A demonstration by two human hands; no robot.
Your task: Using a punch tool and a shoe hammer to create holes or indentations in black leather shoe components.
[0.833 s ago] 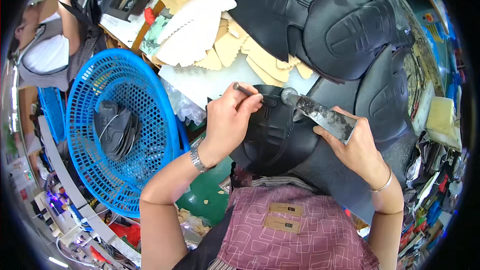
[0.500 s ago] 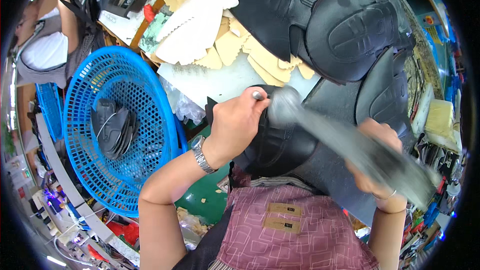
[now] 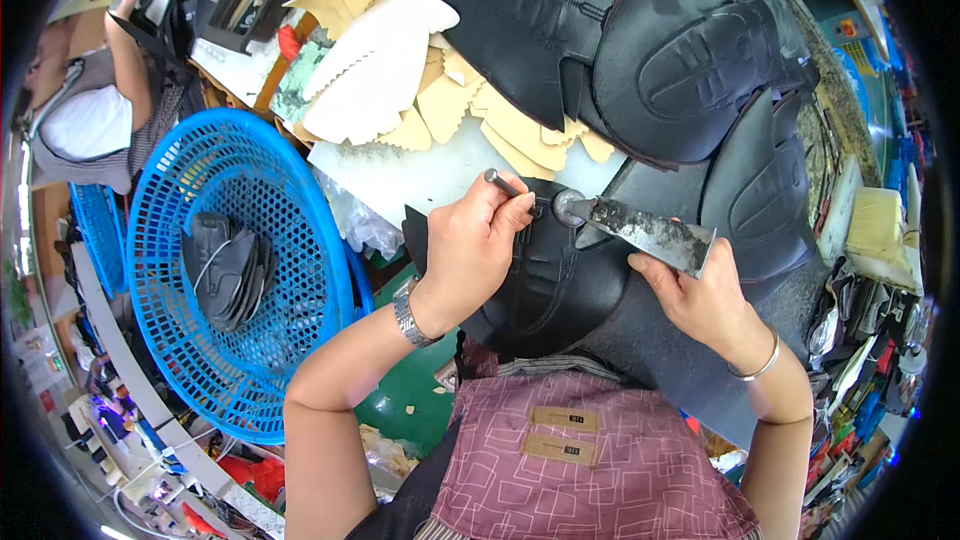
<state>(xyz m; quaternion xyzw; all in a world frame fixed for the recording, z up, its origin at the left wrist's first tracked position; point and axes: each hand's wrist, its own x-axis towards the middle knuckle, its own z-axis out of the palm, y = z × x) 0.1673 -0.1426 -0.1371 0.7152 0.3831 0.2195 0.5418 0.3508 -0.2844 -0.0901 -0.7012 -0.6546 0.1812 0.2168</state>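
My left hand (image 3: 472,245) closes round a slim dark metal rod (image 3: 497,180), like a hand punch, over a black moulded shoe-upper piece (image 3: 535,290). The rod's lower end is hidden by my fingers. In my right hand (image 3: 705,305) is a worn metal hammer (image 3: 645,228) with a round face and a long flat end. Its round face is close to my left fingertips, above the black piece; whether it touches anything, I cannot tell. More black moulded pieces (image 3: 690,70) lie overlapped beyond my right hand.
White and tan cut pieces (image 3: 385,60) are heaped on the pale board (image 3: 390,175). A blue plastic basket (image 3: 150,230) on the left holds a tied bundle of black pieces (image 3: 230,270). Another person (image 3: 90,120) sits at far left. Yellow foam (image 3: 875,225) and tools crowd the right.
The hammer, smeared by a swing half a second ago, is now sharp, its flat end nearer my right fingers. My left hand and the rod have shifted slightly; the view has tilted a little.
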